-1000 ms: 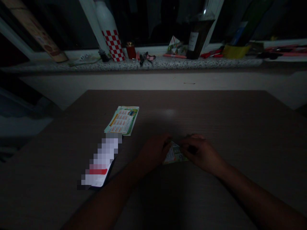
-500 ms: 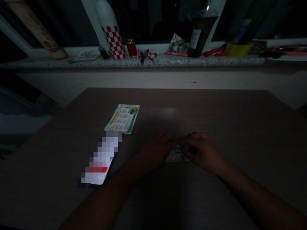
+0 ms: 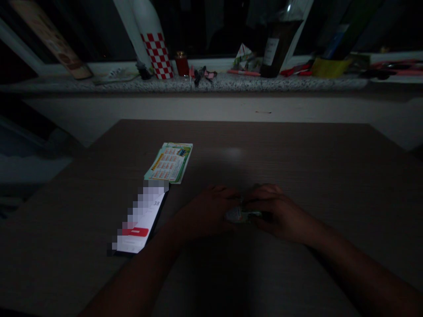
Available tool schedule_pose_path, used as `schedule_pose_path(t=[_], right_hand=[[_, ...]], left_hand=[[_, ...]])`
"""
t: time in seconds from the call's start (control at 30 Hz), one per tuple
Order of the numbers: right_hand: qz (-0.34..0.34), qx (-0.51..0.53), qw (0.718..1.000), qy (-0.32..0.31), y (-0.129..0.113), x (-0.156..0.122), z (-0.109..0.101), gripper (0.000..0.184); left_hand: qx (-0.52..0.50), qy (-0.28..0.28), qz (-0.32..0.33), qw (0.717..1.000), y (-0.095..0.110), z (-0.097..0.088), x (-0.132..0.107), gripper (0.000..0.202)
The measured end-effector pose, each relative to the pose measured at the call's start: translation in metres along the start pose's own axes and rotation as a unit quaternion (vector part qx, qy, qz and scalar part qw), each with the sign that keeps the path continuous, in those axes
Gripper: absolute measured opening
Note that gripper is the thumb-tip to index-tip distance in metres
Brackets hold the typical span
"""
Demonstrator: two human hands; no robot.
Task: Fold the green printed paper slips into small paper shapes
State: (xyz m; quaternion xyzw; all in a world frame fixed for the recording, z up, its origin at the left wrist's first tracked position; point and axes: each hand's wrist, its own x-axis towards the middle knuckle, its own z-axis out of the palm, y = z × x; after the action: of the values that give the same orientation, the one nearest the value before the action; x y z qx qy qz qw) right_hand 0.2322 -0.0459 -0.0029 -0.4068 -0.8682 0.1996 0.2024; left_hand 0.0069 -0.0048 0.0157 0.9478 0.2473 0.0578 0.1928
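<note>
A small green-and-white printed paper sheet [image 3: 243, 215] lies low on the table between my two hands, mostly covered by them. From its left side my left hand [image 3: 209, 213] closes on it, fingers bent over the edge. My right hand [image 3: 277, 210] grips the opposite side with curled fingers, and the sheet's right part looks raised or bent there. Deep shadow hides the exact fingertips. Up and to the left rests a stack of similar printed sheets [image 3: 170, 163], the top one showing a calendar.
A lit phone [image 3: 150, 220] lies left of my left forearm, partly blurred out. The wooden table [image 3: 297, 154] ends at a wall below a stone sill [image 3: 224, 83]. On it stand a red-checkered bottle [image 3: 158, 55], a dark bottle [image 3: 272, 55] and a small red jar [image 3: 181, 64].
My right hand has shifted slightly, its fingers now flatter over the sheet. Less of the sheet shows between the hands. My left hand has moved slightly left. The stack and phone stay put.
</note>
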Motion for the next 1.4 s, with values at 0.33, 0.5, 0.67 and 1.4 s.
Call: schedule_pose_path(t=[0.33, 0.5, 0.67, 1.4], right_hand=[[0.006, -0.011, 1.0, -0.01, -0.0002, 0.0002, -0.0018, 0.025], [0.004, -0.009, 1.0, -0.014, -0.0009, 0.0003, -0.0025, 0.026], [-0.003, -0.007, 1.0, -0.006, -0.001, -0.0002, -0.0021, 0.028], [0.004, -0.005, 1.0, -0.005, 0.0002, -0.0002, -0.0005, 0.027]], left_hand=[[-0.009, -0.006, -0.01, 1.0, 0.001, -0.0033, -0.0005, 0.039], [-0.017, -0.007, -0.008, 1.0, -0.0001, -0.0045, -0.0017, 0.041], [-0.021, -0.006, -0.006, 1.0, 0.0, -0.005, -0.0014, 0.038], [-0.04, -0.001, -0.003, 0.999, 0.0019, -0.0079, -0.002, 0.031]])
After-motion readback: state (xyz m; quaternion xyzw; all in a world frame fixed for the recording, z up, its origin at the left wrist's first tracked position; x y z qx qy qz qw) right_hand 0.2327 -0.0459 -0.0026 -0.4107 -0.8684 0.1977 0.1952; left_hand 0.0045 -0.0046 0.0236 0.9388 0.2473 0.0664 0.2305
